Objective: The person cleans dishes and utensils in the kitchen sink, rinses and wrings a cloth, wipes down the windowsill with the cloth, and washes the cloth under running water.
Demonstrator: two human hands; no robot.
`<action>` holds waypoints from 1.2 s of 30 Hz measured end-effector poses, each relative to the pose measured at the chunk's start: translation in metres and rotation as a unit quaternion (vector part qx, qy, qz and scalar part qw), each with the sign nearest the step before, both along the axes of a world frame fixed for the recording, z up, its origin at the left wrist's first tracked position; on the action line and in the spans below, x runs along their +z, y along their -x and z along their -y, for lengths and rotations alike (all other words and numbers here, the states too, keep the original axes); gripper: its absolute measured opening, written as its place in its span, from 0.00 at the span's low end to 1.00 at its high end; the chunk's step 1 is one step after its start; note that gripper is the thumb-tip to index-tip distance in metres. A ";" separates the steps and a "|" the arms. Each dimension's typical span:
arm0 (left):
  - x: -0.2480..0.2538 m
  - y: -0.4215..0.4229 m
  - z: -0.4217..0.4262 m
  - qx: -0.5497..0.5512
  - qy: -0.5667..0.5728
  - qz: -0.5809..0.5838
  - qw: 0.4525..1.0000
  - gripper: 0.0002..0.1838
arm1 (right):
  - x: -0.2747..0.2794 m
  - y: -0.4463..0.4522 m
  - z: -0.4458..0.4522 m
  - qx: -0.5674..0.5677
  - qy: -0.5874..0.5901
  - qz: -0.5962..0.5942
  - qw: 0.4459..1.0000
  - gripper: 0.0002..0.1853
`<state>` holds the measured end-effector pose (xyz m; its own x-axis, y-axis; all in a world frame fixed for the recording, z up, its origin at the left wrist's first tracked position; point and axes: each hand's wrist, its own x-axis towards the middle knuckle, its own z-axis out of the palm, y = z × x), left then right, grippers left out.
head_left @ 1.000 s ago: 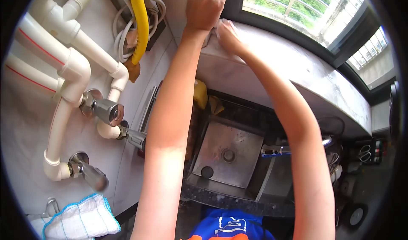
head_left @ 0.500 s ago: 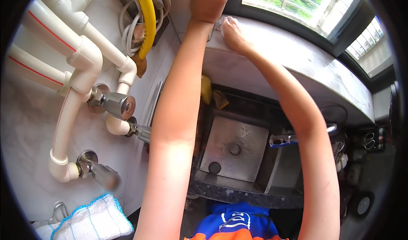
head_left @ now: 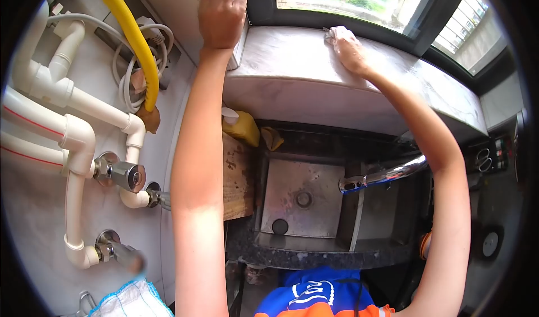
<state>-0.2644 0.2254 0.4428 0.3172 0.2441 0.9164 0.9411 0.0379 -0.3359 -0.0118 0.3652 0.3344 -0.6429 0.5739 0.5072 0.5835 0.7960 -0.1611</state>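
My left hand [head_left: 223,15] is raised against the wall corner beside the dark window frame [head_left: 261,5], its fingers curled; what they grip, if anything, is hidden. On the marble window ledge [head_left: 281,50] my right hand [head_left: 349,50] presses a crumpled whitish cloth [head_left: 335,34] under its fingers, close to the foot of the window. Below the ledge lies a steel sink [head_left: 303,176] with a chrome faucet [head_left: 387,174] reaching over it from the right.
White pipes [head_left: 78,137] with metal valves [head_left: 126,175] run along the left wall, near a yellow hose [head_left: 132,30] and coiled white cable. A yellow bottle [head_left: 242,129] and wooden board [head_left: 237,176] stand left of the sink. A white cloth [head_left: 132,300] hangs lower left.
My right hand has slid to the right along the ledge with the cloth, away from the left corner. My left hand stays high by the corner. The view has shifted.
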 end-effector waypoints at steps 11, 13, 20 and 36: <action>-0.001 -0.002 0.000 0.047 0.020 -0.012 0.999 0.10 | -0.020 0.147 0.057 0.190 -0.135 -0.002 0.972 0.09; 0.000 -0.003 0.001 0.057 0.016 -0.022 0.998 0.10 | -0.020 0.112 0.036 0.185 -0.071 0.012 0.980 0.13; 0.001 -0.006 0.002 0.115 0.035 -0.043 0.992 0.10 | 0.023 -0.187 -0.010 -0.091 0.134 0.125 0.979 0.19; 0.003 -0.010 0.008 0.209 0.084 -0.079 0.971 0.11 | -0.003 -0.124 0.050 0.069 0.017 0.067 0.995 0.19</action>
